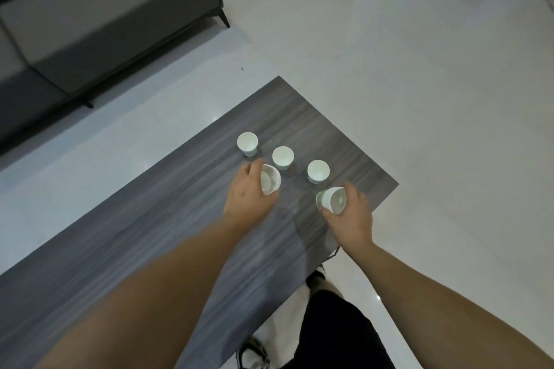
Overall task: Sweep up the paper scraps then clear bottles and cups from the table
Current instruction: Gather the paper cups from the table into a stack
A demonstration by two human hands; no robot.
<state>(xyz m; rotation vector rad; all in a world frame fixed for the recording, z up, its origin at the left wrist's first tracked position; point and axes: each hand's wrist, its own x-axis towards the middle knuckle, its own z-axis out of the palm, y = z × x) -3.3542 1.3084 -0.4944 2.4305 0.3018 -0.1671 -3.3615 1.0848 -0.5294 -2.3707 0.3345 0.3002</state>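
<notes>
Standing over the grey wood-grain table [180, 204], pale tiled floor [419, 84] all round it, dark grey sofa [90, 24] off to the far left. Both my bare forearms reach in over the tabletop. Left hand [247, 193] is wrapped round a white paper cup [269, 179], tipped on its side with the mouth facing right, just above the table. Right hand [352, 213] is closed round another cup [332, 200], also tipped, near the table's right edge. Three more cups stand upright beyond my hands, apart from each other: far-left cup [247, 143], middle cup [282, 157], right cup [318, 171]. My dark shorts [335, 332] and sandal [253, 352] show at the bottom.
</notes>
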